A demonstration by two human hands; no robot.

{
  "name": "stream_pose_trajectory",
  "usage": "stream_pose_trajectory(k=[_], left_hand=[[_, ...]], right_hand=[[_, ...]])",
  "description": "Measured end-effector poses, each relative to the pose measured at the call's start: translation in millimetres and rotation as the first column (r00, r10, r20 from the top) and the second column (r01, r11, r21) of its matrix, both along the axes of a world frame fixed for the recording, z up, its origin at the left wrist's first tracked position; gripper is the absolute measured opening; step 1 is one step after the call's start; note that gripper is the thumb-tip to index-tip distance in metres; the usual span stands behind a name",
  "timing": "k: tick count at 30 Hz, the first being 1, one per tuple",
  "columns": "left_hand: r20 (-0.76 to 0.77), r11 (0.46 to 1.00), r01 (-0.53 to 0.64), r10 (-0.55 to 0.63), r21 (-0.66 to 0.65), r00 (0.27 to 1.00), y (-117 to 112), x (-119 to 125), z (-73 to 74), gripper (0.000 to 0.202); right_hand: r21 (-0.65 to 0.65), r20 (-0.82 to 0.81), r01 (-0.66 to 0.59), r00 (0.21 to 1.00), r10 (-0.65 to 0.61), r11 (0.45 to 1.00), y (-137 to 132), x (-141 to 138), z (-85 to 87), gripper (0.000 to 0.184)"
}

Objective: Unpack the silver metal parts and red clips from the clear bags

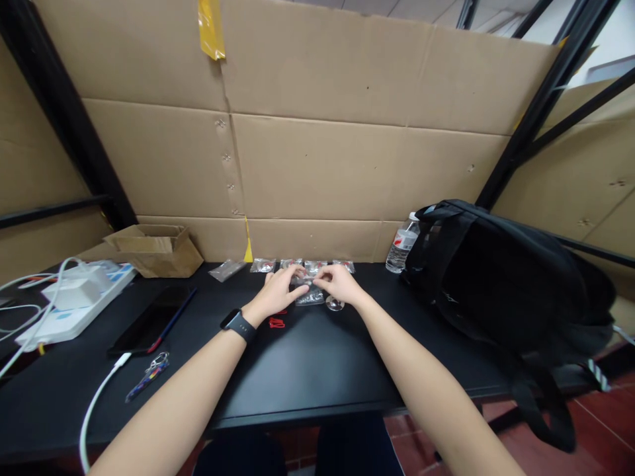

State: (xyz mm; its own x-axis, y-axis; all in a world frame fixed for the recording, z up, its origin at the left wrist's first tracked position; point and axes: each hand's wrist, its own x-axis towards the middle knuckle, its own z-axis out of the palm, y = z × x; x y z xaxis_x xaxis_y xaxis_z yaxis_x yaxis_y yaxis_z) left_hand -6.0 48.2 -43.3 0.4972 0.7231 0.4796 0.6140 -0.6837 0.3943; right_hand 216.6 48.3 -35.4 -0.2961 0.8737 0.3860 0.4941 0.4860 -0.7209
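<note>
At the middle of the table, my left hand [275, 291] and my right hand [342, 283] meet over a small clear plastic bag [310, 297]. The fingers of my left hand curve around the bag's left side, thumb below. My right hand pinches its upper right edge between thumb and fingertips. What lies inside the bag is too small to make out. A clear round disc [335, 303], like a suction cup, lies just under my right hand. Small red loops [276, 322] rest on the table beside my left hand.
Several small clear packets [262, 265] line the cardboard wall [317, 165]. Leftward are an open cardboard box [166, 254], a power strip [79, 307], a black phone [149, 320], a pen [173, 320] and a keychain [147, 377]. A water bottle [402, 243] and black backpack [506, 284] stand right.
</note>
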Motion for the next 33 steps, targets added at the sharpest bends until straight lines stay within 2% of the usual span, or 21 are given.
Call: stream_pose_trajectory(k=[2, 3, 6, 8, 14, 18, 22, 26, 29, 33], left_hand=[[0.011, 0.999, -0.051, 0.051, 0.001, 0.999, 3.4, -2.6, -3.4, 0.052], [0.021, 0.996, -0.084, 0.084, 0.011, 0.996, 5.6, -4.1, -4.5, 0.051], [0.114, 0.987, -0.158, 0.152, 0.039, 0.982, 11.8, -7.6, -4.7, 0.036], [0.214, 0.984, -0.173, 0.158, 0.053, 0.964, 13.6, -8.3, -2.0, 0.027], [0.414, 0.978, -0.149, 0.077, 0.145, 0.907, 4.1, -4.9, 12.7, 0.004], [0.514, 0.964, -0.207, 0.095, 0.165, 0.853, -2.0, -4.8, 20.9, 0.008], [0.5, 0.959, -0.233, 0.125, 0.159, 0.857, -4.7, -6.6, 24.7, 0.005], [0.484, 0.933, -0.32, 0.207, 0.164, 0.85, -4.8, -7.3, 23.7, 0.013], [0.472, 0.949, -0.278, 0.181, 0.146, 0.863, -1.5, -6.8, 21.0, 0.017], [0.492, 0.98, -0.187, 0.133, 0.063, 0.861, 4.0, -5.7, 18.2, 0.021]], right_hand=[[-0.054, -0.155, 0.052, 0.986, -0.06, 0.997, 3.2, 1.4, 0.1, 0.02], [-0.09, -0.245, 0.07, 0.965, -0.09, 0.993, 4.3, 1.9, 0.8, 0.023], [-0.208, -0.472, 0.102, 0.861, -0.191, 0.973, 4.5, 2.3, 5.1, 0.033], [-0.272, -0.568, 0.078, 0.792, -0.225, 0.959, 2.5, 1.3, 8.6, 0.038], [-0.359, -0.734, -0.084, 0.641, -0.226, 0.929, -6.2, -6.3, 16.3, 0.037], [-0.362, -0.785, -0.145, 0.58, -0.218, 0.921, -8.7, -10.0, 17.9, 0.037], [-0.376, -0.805, -0.185, 0.55, -0.222, 0.908, -10.5, -13.1, 18.6, 0.039], [-0.388, -0.813, -0.205, 0.536, -0.228, 0.899, -13.6, -15.8, 20.6, 0.039], [-0.388, -0.805, -0.22, 0.553, -0.213, 0.895, -14.9, -16.5, 21.2, 0.04], [-0.376, -0.756, -0.187, 0.628, -0.183, 0.908, -14.2, -16.6, 19.1, 0.041]])
